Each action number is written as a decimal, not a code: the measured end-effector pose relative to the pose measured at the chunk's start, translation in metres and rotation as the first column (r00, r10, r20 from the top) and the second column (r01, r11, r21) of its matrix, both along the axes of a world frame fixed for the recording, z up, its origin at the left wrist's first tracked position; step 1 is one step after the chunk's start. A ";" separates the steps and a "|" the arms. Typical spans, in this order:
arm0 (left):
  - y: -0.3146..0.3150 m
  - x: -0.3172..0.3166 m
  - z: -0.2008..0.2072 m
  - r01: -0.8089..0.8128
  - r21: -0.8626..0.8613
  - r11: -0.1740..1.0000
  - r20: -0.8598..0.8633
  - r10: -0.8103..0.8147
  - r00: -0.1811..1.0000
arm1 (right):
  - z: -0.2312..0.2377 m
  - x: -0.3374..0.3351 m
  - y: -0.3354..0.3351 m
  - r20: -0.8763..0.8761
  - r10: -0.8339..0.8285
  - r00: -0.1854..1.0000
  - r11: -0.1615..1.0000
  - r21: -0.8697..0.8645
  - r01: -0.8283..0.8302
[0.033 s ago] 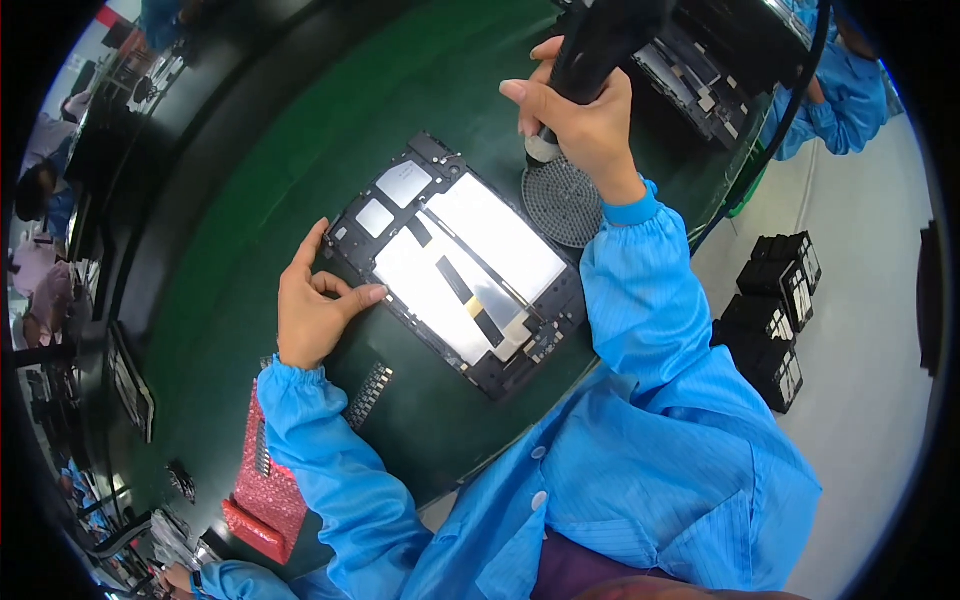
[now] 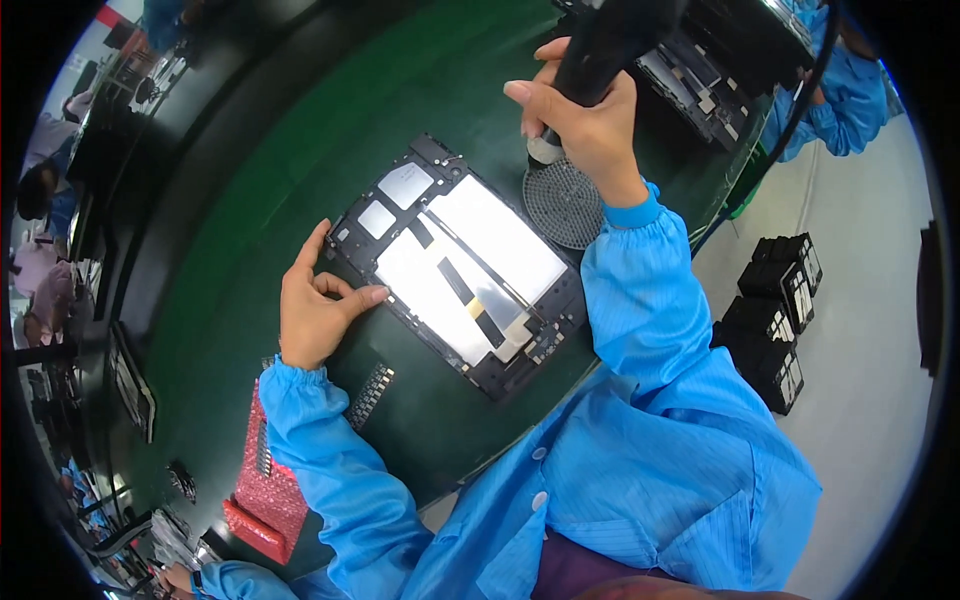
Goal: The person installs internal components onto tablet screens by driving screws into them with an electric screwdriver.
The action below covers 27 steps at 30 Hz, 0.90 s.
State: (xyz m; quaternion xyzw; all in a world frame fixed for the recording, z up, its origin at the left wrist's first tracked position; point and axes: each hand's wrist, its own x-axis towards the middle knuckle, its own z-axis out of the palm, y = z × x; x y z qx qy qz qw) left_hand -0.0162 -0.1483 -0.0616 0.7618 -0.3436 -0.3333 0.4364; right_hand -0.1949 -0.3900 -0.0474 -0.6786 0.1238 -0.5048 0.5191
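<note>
An opened tablet body [image 2: 405, 250] lies on the green table, with silver battery panels, dark flex strips and a black frame showing. My left hand [image 2: 315, 310] grips its left edge, thumb on the near side and fingers along the far corner. To the right, my right hand [image 2: 597, 125] is wrapped round a black powered screwdriver [image 2: 612, 55] pointing downward. Its lower end is by a pale rounded piece at the edge of a round grey dish [image 2: 563, 208] with a dotted, perforated-looking surface. Whether the bit touches anything cannot be made out.
Beside my left forearm lie a strip of small parts [image 2: 370, 397] and pink bubble wrap [image 2: 270, 480]. More tablet bodies [image 2: 700, 90] rest at the far right, near a hanging black cable [image 2: 795, 110]. Stacked black units [image 2: 770, 315] stand right of the table. Co-workers in blue sit nearby.
</note>
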 end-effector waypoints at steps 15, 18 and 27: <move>-0.086 -0.100 0.014 0.311 -0.214 0.926 0.609 -0.123 0.783 | 0.031 -0.014 0.031 0.271 0.160 0.949 0.954 0.206 -0.220; -0.112 -0.107 0.013 0.373 -0.201 0.906 0.615 -0.180 0.768 | 0.027 -0.023 0.021 0.247 0.112 0.963 0.964 0.207 -0.166; -0.149 -0.125 -0.005 0.411 -0.113 0.905 0.581 -0.275 0.766 | 0.027 -0.051 -0.007 0.297 0.076 0.952 0.978 0.162 -0.129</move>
